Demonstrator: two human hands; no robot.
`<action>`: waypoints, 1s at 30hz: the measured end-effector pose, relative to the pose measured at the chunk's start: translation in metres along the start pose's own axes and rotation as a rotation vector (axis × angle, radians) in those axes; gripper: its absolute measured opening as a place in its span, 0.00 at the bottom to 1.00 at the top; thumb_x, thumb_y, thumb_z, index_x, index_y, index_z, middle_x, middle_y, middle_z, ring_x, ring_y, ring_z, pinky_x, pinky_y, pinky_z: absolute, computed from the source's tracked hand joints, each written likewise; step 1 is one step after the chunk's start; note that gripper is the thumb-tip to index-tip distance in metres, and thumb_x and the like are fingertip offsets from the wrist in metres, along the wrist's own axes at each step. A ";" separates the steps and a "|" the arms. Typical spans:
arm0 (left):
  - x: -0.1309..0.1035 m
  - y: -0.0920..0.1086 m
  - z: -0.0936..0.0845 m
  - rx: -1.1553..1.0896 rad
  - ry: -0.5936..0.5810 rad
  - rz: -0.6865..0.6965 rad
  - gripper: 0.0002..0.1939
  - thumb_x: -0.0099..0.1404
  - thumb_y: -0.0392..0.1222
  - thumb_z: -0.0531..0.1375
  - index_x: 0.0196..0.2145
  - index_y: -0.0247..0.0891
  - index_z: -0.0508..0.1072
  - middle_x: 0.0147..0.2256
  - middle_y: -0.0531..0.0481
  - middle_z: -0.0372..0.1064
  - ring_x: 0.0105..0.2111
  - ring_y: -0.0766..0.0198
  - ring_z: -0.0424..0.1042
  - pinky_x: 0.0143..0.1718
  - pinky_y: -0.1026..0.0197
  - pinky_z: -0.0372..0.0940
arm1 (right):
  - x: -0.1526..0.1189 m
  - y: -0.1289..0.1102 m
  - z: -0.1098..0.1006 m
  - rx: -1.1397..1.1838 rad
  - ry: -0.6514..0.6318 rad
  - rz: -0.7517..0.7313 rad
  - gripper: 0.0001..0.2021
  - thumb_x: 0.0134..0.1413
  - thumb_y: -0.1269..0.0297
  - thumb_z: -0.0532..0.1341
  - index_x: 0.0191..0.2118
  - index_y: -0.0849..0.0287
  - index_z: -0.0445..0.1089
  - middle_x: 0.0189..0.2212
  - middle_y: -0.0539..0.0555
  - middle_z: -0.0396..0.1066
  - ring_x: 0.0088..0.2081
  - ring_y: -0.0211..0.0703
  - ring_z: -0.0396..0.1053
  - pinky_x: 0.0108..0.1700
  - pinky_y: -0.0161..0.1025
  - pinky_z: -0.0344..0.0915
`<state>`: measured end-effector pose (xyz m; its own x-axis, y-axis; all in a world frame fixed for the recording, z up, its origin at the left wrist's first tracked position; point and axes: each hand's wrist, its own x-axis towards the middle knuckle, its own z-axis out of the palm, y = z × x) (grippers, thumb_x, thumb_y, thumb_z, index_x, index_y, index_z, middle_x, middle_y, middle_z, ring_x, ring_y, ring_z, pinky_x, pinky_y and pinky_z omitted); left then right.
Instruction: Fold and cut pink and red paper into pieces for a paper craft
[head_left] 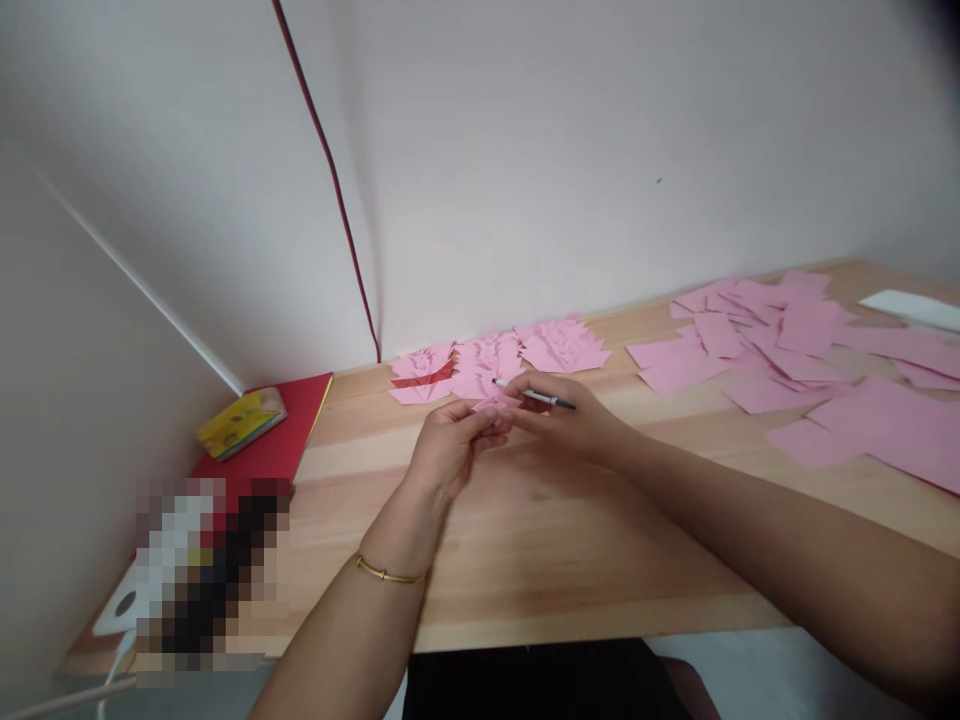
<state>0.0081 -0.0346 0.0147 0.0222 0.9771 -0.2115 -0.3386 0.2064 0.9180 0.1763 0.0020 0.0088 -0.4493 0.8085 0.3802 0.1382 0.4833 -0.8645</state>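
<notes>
Above the middle of the wooden table, my left hand (448,440) pinches a small piece of pink paper (491,403). My right hand (574,415) is closed, with a black-and-white pen (538,395) lying between its fingers; its fingertips also meet the paper. The folds of the paper are mostly hidden by my fingers. Just beyond my hands, pink cut or folded paper pieces (566,345) lie in several bunches near the wall. A red strip (424,376) rests among the bunch on the left.
Many loose pink paper sheets (810,330) spread over the right side of the table (360,530). On the left, a yellow packet (241,422) lies on a red folder (311,400), near a white power strip (124,600) and a blurred-out area. A dark red cable (330,160) runs down the wall.
</notes>
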 end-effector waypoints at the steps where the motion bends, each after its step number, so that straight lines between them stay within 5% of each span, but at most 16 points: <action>1: -0.001 0.000 0.000 0.004 -0.019 0.002 0.10 0.48 0.37 0.69 0.28 0.29 0.74 0.26 0.47 0.73 0.27 0.66 0.73 0.32 0.63 0.68 | 0.000 0.001 0.001 0.001 -0.011 -0.007 0.11 0.54 0.55 0.60 0.32 0.58 0.69 0.28 0.51 0.66 0.31 0.38 0.63 0.33 0.36 0.61; 9: -0.003 0.000 0.003 0.034 -0.076 -0.025 0.13 0.46 0.38 0.70 0.29 0.31 0.74 0.25 0.49 0.72 0.27 0.66 0.72 0.32 0.63 0.66 | -0.002 0.002 -0.003 0.064 -0.012 0.036 0.10 0.51 0.59 0.62 0.38 0.56 0.65 0.33 0.51 0.63 0.33 0.37 0.62 0.34 0.36 0.62; 18: -0.003 -0.001 0.002 0.031 -0.090 -0.019 0.12 0.47 0.37 0.70 0.30 0.31 0.74 0.26 0.49 0.73 0.27 0.67 0.72 0.31 0.64 0.66 | -0.001 -0.005 -0.008 0.080 -0.090 0.014 0.12 0.52 0.54 0.62 0.30 0.58 0.65 0.26 0.49 0.63 0.28 0.36 0.58 0.29 0.34 0.56; 30: -0.002 -0.001 0.003 0.038 -0.043 0.022 0.11 0.47 0.38 0.69 0.29 0.30 0.76 0.26 0.47 0.73 0.26 0.66 0.72 0.29 0.64 0.66 | 0.001 0.000 -0.009 0.018 -0.105 -0.047 0.11 0.55 0.55 0.60 0.32 0.58 0.69 0.30 0.52 0.68 0.33 0.39 0.64 0.36 0.37 0.61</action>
<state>0.0110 -0.0369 0.0153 0.0561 0.9826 -0.1769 -0.3034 0.1855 0.9346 0.1835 0.0059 0.0127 -0.5452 0.7451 0.3842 0.0994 0.5125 -0.8529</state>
